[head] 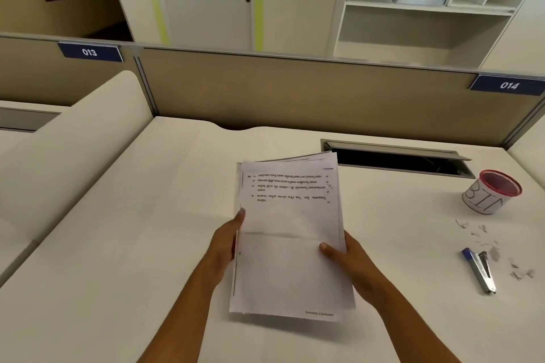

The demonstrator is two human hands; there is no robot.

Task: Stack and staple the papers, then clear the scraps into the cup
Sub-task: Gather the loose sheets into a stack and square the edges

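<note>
Holding a stack of papers (pixel 290 239) above a white bench (pixel 132 244), both hands clasped on it: left hand (pixel 225 240) along the left edge, right hand (pixel 349 259) at the right edge with the thumb over the top sheet. Printed lines across the upper part of the top sheet, blank below; sheets behind fanned slightly at the far corner. Right of the papers, well apart: a stapler (pixel 480 270) flat on the bench, blue at its far end. Around the stapler and just beyond it, small paper scraps (pixel 495 253) scattered. Beyond the scraps, a red-rimmed cup (pixel 491 191) wrapped in white paper, hand-lettered "BIN". Behind the papers, a cable slot (pixel 395 160) with its flap raised, then a tan partition (pixel 295 91) carrying tags 013 and 014. Past the partition, a pale door (pixel 206 0) and open white shelving (pixel 424 20).
</note>
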